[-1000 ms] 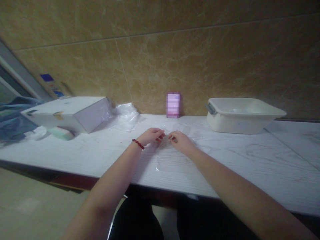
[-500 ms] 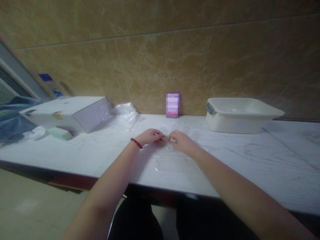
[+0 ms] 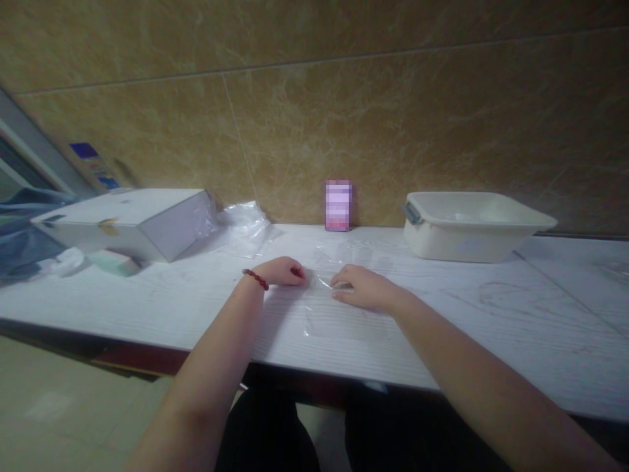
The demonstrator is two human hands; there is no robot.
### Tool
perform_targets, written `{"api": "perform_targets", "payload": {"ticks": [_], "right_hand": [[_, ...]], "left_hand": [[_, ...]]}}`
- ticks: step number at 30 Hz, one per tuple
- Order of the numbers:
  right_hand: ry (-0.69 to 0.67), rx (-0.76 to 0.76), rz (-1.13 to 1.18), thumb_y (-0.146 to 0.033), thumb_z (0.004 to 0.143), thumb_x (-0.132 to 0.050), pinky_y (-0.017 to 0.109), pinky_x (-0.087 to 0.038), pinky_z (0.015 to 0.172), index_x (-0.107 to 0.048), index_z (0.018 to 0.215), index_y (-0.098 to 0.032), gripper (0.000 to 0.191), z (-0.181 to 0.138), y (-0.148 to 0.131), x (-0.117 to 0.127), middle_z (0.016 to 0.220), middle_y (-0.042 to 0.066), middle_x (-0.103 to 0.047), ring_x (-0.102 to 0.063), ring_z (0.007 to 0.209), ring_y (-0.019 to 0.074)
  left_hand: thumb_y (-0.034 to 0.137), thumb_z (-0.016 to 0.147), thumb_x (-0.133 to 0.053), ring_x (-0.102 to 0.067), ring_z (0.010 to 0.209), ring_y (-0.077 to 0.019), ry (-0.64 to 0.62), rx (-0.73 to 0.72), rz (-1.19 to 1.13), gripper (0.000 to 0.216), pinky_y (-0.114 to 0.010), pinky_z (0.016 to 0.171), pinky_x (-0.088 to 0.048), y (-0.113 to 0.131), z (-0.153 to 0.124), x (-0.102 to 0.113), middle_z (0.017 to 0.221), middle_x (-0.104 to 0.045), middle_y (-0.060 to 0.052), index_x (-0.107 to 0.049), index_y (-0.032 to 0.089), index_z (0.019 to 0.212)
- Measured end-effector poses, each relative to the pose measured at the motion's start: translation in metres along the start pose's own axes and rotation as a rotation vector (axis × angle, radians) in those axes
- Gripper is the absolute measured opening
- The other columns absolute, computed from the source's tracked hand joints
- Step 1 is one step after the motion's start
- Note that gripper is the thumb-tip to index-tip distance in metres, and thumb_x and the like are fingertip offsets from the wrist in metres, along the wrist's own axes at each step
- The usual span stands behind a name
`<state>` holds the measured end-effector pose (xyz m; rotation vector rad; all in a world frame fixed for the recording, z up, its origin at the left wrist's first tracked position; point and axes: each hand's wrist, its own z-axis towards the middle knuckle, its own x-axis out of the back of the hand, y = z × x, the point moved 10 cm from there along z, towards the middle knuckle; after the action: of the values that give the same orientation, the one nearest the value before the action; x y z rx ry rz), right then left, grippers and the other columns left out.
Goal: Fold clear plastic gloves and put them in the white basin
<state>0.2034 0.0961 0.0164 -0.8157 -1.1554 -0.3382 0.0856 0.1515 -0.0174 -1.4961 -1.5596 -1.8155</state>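
A clear plastic bag (image 3: 344, 321) lies flat on the white wood-grain table, its outline faint. At the bag's left edge, my left hand (image 3: 285, 271) has its fingers closed in a pinch on the film; a dark red beaded bracelet (image 3: 256, 278) circles that wrist. My right hand (image 3: 361, 287) rests over the bag's middle, thumb and fingers apart with a gap between them. Creased film shows between the two hands and just beyond them.
A phone (image 3: 338, 205) leans upright against the tiled wall. To the right stands a cream plastic tub (image 3: 457, 246) with a grey handle. On the left are a white box (image 3: 122, 210), crumpled clear plastic bags (image 3: 244, 226) and a pale green sponge (image 3: 114, 262).
My hands have moved apart from their near-touching position, the left one leftward and the right one slightly right and toward me. My right fingers have spread from a pinch.
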Motion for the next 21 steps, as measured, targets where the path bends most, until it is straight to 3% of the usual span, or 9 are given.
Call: {"api": "perform_targets", "payload": {"ticks": [3, 7, 16, 21], "right_hand": [[-0.063, 0.059, 0.008, -0.035, 0.071, -0.05, 0.028, -0.035, 0.077, -0.061, 0.09, -0.024, 0.025, -0.005, -0.006, -0.002, 0.095, 0.005, -0.053, -0.049, 0.087, 0.0162], [-0.046, 0.028, -0.033, -0.034, 0.073, -0.047, 0.029, -0.035, 0.077, -0.064, 0.084, -0.024, 0.023, -0.003, 0.004, -0.003, 0.097, 0.006, -0.053, -0.049, 0.088, 0.0167], [-0.004, -0.006, -0.102, -0.028, 0.075, -0.043, 0.023, -0.037, 0.07, -0.065, 0.076, -0.018, 0.024, 0.004, 0.012, -0.002, 0.08, 0.005, -0.061, -0.052, 0.077, 0.0142], [0.014, -0.048, -0.121, -0.026, 0.074, -0.044, 0.023, -0.036, 0.068, -0.064, 0.073, -0.018, 0.022, 0.005, 0.016, 0.0, 0.078, 0.004, -0.062, -0.053, 0.076, 0.0147]], "left_hand": [[0.03, 0.053, -0.058, -0.052, 0.056, -0.0117, -0.026, -0.022, -0.044, 0.017, -0.018, 0.053, -0.034, 0.005, 0.0, -0.003, 0.06, -0.062, 0.003, -0.066, 0.022, 0.065], [0.03, 0.055, -0.057, -0.052, 0.057, -0.0117, -0.056, -0.039, -0.029, 0.017, -0.018, 0.054, -0.035, 0.011, -0.001, -0.007, 0.062, -0.063, 0.002, -0.066, 0.022, 0.068], [0.03, 0.053, -0.06, -0.051, 0.056, -0.0112, -0.089, -0.029, -0.069, 0.018, -0.018, 0.053, -0.035, 0.015, -0.003, -0.011, 0.06, -0.061, 0.002, -0.065, 0.021, 0.068], [0.033, 0.054, -0.061, -0.052, 0.061, -0.0122, -0.004, -0.072, 0.001, 0.027, -0.019, 0.057, -0.036, 0.014, 0.0, -0.004, 0.067, -0.061, 0.001, -0.064, 0.022, 0.078]]}}
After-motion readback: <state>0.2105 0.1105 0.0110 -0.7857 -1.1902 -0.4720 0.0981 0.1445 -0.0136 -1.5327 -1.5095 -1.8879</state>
